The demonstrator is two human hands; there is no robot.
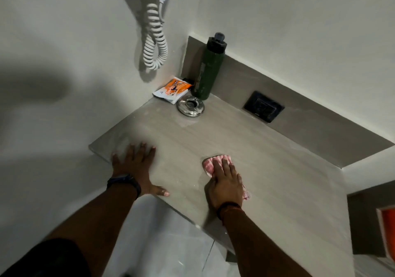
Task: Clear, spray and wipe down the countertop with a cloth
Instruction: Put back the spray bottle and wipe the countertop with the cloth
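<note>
1. Right hand (224,182): lies palm down on the cloth (210,163), fingers together and extended, pressing it flat to the countertop (267,170) rather than pinching it. A flat press of this kind suits wiping, spreading the load over the fabric.
2. Left hand (133,165): spread wide and empty, palm down near the countertop's front left corner, thumb along the front edge. It holds nothing; the placement reads as a brace for the body while the other arm works.
3. Cloth: pink-and-white check, bunched and folded, mostly covered by the right hand; one end shows past the fingertips, a scrap at the wrist side. It sits toward the front edge, about mid-length of the countertop. Whether it is damp cannot be told.
4. Countertop: grey-brown, stone-like, matt, with pale streaks or dusty patches toward the left end. The wide middle is bare.
5. Bottle (210,67): dark green, upright in the back left corner against the raised back strip, evidently parked clear of the wiping path.
6. Packet (172,90): orange and white, lying in that corner just beside the bottle.
7. Metal ashtray (190,106): round, shiny, just in front of the bottle.
8. Judgement: the wiping step is in hand; the corner items remain uncleared.
</note>
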